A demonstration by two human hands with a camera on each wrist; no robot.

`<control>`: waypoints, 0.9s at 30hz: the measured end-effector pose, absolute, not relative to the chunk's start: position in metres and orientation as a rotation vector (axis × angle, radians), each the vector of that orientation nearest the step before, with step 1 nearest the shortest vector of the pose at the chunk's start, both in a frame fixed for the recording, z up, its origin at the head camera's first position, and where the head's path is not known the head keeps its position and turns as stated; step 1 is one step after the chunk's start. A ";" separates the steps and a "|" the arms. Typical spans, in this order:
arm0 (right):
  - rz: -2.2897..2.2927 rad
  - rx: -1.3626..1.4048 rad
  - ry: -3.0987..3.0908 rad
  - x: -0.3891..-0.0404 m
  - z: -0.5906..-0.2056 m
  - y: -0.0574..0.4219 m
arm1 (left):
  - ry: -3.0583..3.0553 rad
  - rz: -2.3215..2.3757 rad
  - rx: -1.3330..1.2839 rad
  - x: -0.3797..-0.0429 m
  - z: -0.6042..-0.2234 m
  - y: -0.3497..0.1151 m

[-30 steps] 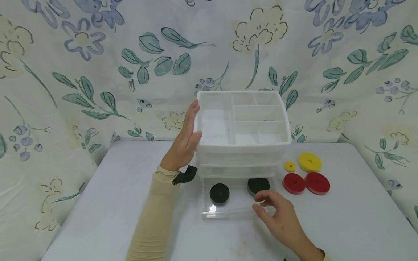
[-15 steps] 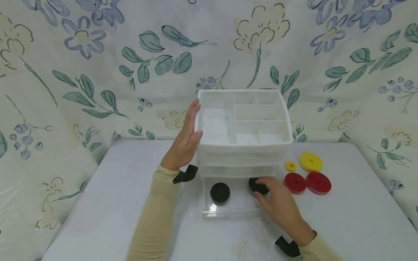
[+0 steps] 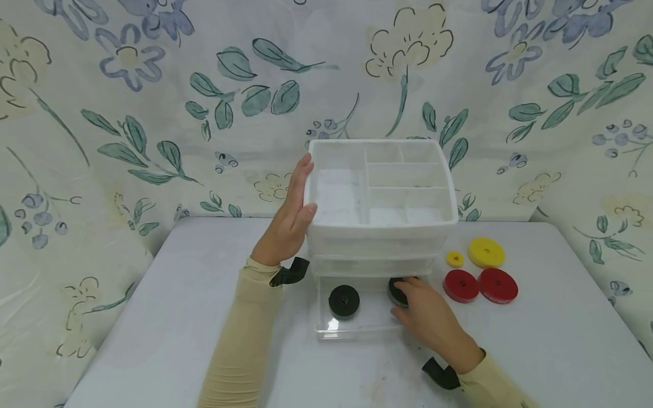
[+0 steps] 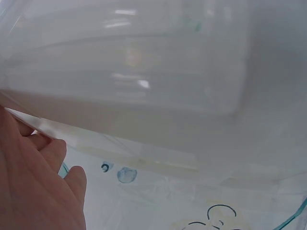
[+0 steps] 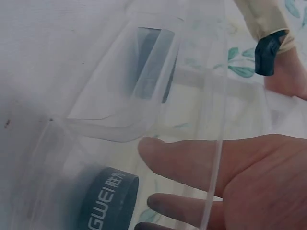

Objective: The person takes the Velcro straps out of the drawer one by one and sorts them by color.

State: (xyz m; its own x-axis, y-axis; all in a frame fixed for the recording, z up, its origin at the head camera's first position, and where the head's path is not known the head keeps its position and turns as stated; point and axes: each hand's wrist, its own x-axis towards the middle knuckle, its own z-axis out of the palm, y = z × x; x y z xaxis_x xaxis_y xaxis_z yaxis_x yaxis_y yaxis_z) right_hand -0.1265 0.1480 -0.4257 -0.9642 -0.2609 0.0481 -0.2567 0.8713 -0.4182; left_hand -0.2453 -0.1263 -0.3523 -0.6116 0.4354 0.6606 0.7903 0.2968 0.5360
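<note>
My left hand (image 3: 282, 226) lies along the left side of a white desktop drawer organizer (image 3: 380, 233), fingers extended and thumb at the top rim. Its lowest clear drawer (image 3: 357, 334) is pulled out and contains two black rolls of tape. One roll (image 3: 344, 301) sits at the left. The other roll (image 3: 397, 293), at the right, is partly covered by my right hand (image 3: 433, 320), which reaches over the drawer's edge. The right wrist view shows white lettering on the nearer roll (image 5: 112, 199), with my straight thumb and fingertips (image 5: 156, 201) right beside it.
To the right of the organizer lie two red rolls (image 3: 461, 285) (image 3: 497, 285), a large yellow roll (image 3: 486, 252) and a small yellow one (image 3: 455, 259). Compartments divide the organizer's top tray (image 3: 339, 195). A floral curtain (image 3: 229, 141) hangs behind the white table (image 3: 168, 317).
My right hand has moved forward and left, from the drawer's front right corner to over the right black roll. The left hand has stayed against the organizer.
</note>
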 end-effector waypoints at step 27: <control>-0.478 -0.464 2.987 -0.127 -0.422 0.141 | -2.169 -1.237 -1.104 -0.243 -0.352 -0.126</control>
